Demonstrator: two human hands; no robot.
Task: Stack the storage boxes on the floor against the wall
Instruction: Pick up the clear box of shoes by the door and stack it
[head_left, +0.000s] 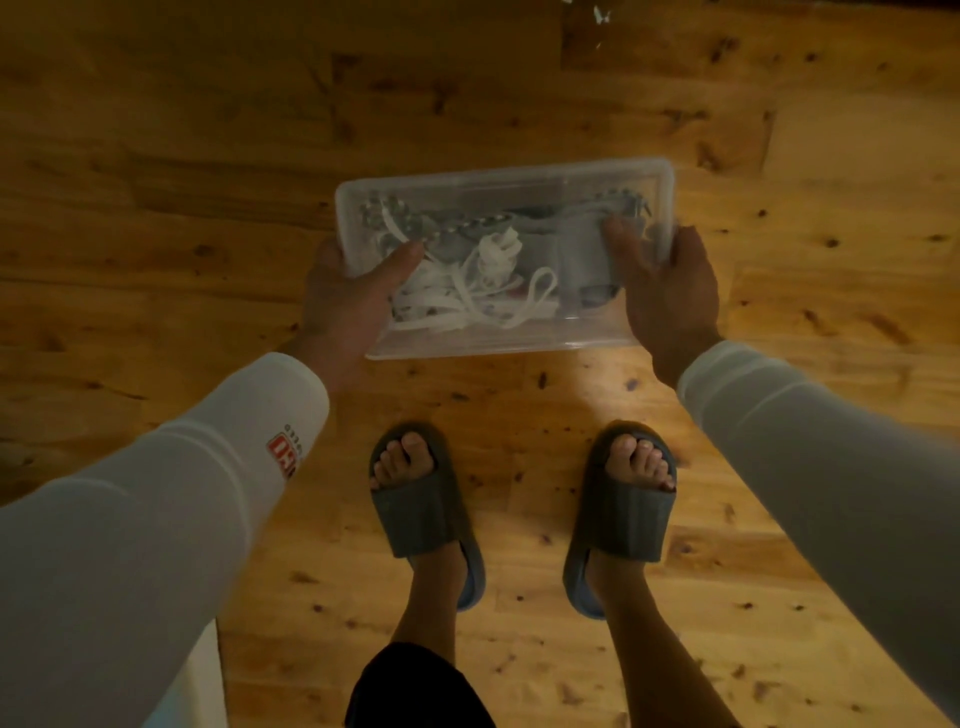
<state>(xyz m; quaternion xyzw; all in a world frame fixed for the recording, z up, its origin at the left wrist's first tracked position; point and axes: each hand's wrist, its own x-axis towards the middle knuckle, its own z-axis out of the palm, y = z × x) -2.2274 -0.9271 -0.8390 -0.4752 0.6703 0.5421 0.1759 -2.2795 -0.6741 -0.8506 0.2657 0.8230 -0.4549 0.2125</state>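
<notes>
A clear plastic storage box (519, 182) with a lid is held in front of me above the wooden floor. White laces, a braided cord and grey items lie inside it. My left hand (348, 296) grips its left end, thumb on the lid. My right hand (670, 291) grips its right end, thumb also on top. No wall and no other whole box is in view.
My two feet in dark grey slides (426, 514) stand on the wooden floor (156, 156) just below the box. A bit of clear plastic (597, 21) shows at the top edge. A pale object (202, 686) is at the bottom left.
</notes>
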